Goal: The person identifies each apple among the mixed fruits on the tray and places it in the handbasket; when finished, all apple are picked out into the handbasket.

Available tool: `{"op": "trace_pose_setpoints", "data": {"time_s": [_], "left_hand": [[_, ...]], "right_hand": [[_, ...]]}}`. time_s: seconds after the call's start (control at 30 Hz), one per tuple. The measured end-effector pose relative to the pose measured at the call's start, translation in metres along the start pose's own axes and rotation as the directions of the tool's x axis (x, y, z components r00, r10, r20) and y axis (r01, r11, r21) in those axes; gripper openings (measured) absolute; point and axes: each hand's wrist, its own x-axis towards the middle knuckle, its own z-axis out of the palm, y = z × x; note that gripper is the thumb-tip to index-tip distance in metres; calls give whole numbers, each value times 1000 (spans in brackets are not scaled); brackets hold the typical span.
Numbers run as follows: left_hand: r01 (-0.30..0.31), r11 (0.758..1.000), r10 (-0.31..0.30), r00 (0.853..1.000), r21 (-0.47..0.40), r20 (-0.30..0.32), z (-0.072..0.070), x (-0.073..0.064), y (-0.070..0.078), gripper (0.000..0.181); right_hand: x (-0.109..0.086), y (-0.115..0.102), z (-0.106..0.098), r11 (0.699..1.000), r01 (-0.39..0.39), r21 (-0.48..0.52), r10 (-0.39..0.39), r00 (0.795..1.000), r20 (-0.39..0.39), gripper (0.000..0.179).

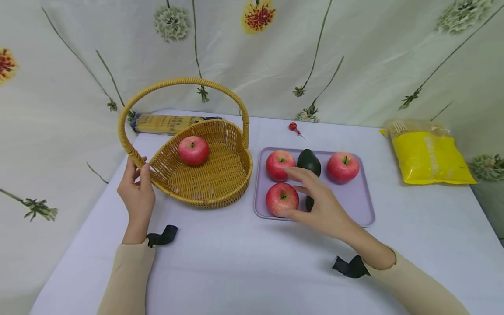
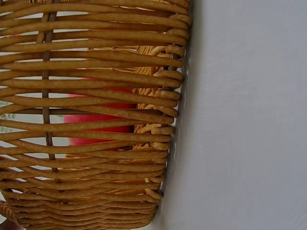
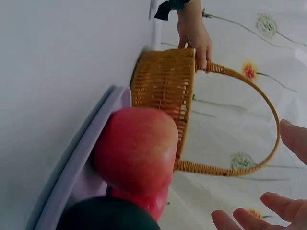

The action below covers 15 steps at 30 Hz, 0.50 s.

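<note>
My left hand [image 1: 136, 192] grips the wicker basket [image 1: 204, 203] at the lower left end of its arched handle. Inside that basket lies one red apple [image 1: 194, 150], which shows through the weave in the left wrist view. Over the front of a lilac tray [image 1: 360, 210] hovers my right hand [image 1: 324, 205], thumb and fingers spread apart around the near-left apple [image 1: 281, 199]. In the right wrist view the fingertips stand apart from this apple [image 3: 139, 148]. The tray also holds a back-left apple [image 1: 280, 165], a right apple [image 1: 343, 167] and a dark green avocado [image 1: 309, 162]; another dark green piece is mostly hidden behind my hand.
A yellow pasta bag [image 1: 431, 155] lies at the table's right. Behind the basket is a long yellow packet [image 1: 165, 124]. A red lollipop [image 1: 293, 127] lies behind the tray, and a flower-print cloth [image 1: 354, 87] hangs along the back.
</note>
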Motion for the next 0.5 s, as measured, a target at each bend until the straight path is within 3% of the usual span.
{"op": "trace_pose_setpoints", "data": {"time_s": [0.27, 0.4, 0.5], "left_hand": [[-6, 1000, 6, 1000, 3, -1, 0, 1, 1, 40], [1, 1000, -1, 1000, 5, -1, -1, 0, 1, 39], [5, 1000, -5, 1000, 2, 0, -1, -1, 0, 39]], "right_hand": [[-16, 21, -49, 994, -55, -89, 37, 981, -190, 77], [-17, 28, -75, 985, -135, -104, 97, 947, -306, 78], [-18, 36, -91, 967, -235, -95, 185, 910, -372, 76]]}}
